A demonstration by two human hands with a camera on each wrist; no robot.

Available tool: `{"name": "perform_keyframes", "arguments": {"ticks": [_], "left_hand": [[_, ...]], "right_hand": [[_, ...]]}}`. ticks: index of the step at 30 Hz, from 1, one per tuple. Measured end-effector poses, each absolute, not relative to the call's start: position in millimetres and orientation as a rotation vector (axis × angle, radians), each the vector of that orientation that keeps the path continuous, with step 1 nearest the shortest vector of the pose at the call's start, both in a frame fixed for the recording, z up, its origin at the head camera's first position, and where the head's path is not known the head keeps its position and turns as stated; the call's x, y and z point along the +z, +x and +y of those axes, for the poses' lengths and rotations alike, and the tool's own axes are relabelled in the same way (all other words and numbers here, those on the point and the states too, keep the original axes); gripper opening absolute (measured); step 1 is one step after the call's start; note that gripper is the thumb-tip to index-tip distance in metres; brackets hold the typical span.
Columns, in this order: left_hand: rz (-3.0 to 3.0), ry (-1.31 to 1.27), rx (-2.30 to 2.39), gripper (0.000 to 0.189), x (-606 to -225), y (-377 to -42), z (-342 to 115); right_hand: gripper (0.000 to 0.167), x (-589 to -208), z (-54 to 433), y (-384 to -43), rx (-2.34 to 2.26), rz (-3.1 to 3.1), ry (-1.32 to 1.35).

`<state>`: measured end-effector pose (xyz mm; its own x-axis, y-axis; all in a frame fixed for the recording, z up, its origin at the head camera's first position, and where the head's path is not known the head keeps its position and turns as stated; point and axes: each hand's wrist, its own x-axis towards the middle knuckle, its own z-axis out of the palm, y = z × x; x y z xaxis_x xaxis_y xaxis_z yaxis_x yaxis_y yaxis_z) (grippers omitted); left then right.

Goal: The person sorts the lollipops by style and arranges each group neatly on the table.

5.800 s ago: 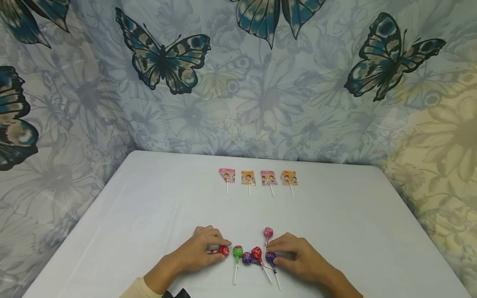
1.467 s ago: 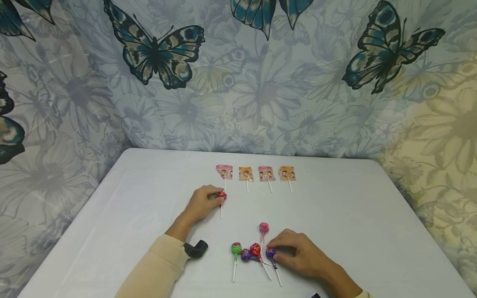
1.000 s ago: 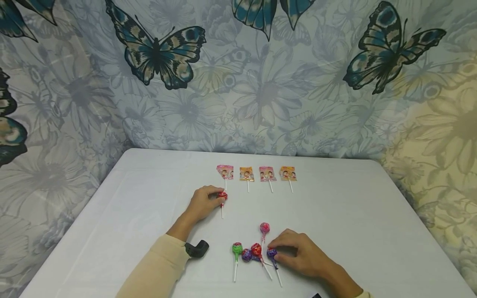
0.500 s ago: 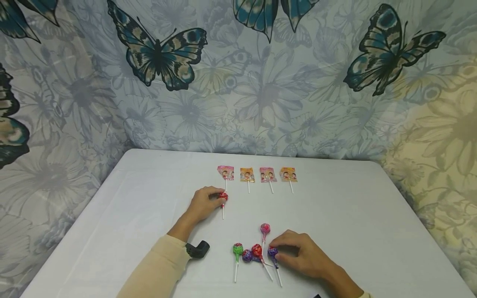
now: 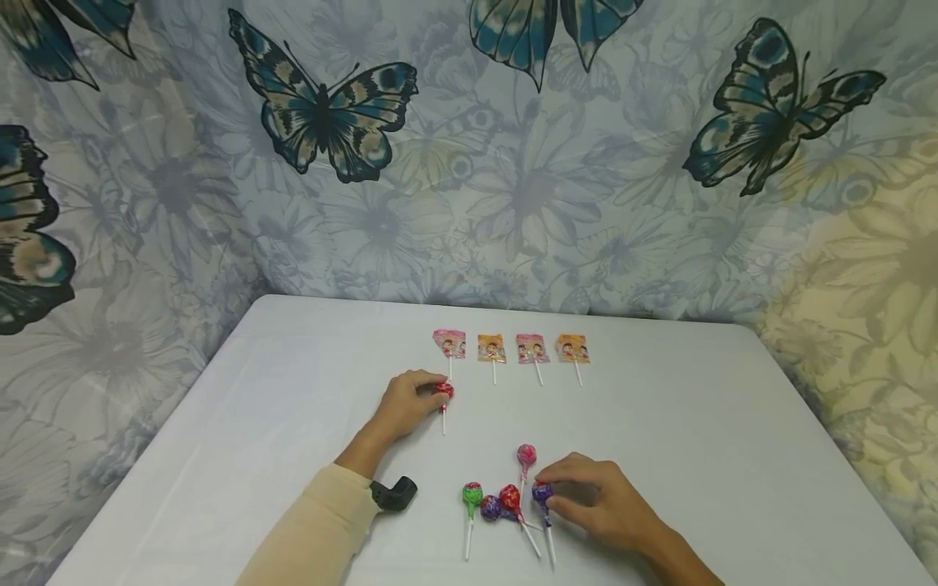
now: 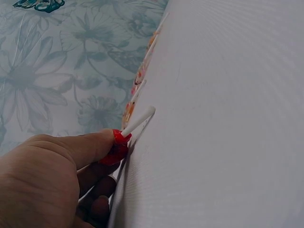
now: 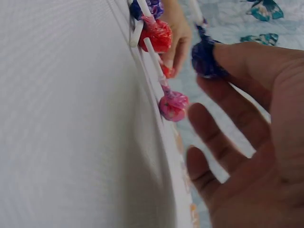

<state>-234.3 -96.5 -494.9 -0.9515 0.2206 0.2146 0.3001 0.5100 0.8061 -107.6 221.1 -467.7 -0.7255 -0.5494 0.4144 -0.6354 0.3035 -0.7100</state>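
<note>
My left hand (image 5: pixel 407 404) pinches a red-wrapped lollipop (image 6: pixel 116 151) between thumb and fingers, its white stick toward me. It sits just below the stick of the leftmost flat-wrapped lollipop (image 5: pixel 450 343). In my right hand (image 5: pixel 608 498) a purple lollipop (image 7: pixel 207 59) is pinched at its head by thumb and index finger; the other fingers are spread. Left of that hand lie a pink lollipop (image 5: pixel 526 454), a red lollipop (image 5: pixel 509 496), a purple lollipop (image 5: pixel 490 509) and a green lollipop (image 5: pixel 472 493). Some of their sticks overlap.
Farther back on the white table (image 5: pixel 659 407), more lollipops in flat packets stand in a row: an orange one (image 5: pixel 492 348), a pink one (image 5: pixel 532 348) and another orange one (image 5: pixel 573 348). A butterfly-patterned wall covering (image 5: pixel 528 203) rises behind the table.
My left hand has carried the red lollipop from the front cluster up to below the leftmost packet, where it stays. My right hand has lately shifted the purple lollipop slightly, its stick now straighter.
</note>
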Motion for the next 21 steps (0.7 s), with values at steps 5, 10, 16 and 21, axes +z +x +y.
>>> {"name": "perform_keyframes", "arguments": {"ticks": [5,10,16,21], "left_hand": [[-2.658,-0.463,-1.438,0.028,-494.8,-234.1,-94.2],[-2.642,-0.45,-1.436,0.027,-491.8,-231.8,-93.5],[-2.659,-0.451,-1.425,0.029,-490.3,-230.0,-94.6],[-2.67,-0.451,-1.418,0.029,-490.1,-230.0,-94.7]], "right_hand": [[0.028,-459.9,221.0,-105.7,1.374,-2.474,1.054],[0.028,-450.6,218.1,-108.3,1.356,-2.497,0.998],[0.028,-437.2,210.7,-123.2,1.3,-2.456,1.009],[0.031,-432.6,203.0,-143.0,1.274,-2.387,1.048]]}}
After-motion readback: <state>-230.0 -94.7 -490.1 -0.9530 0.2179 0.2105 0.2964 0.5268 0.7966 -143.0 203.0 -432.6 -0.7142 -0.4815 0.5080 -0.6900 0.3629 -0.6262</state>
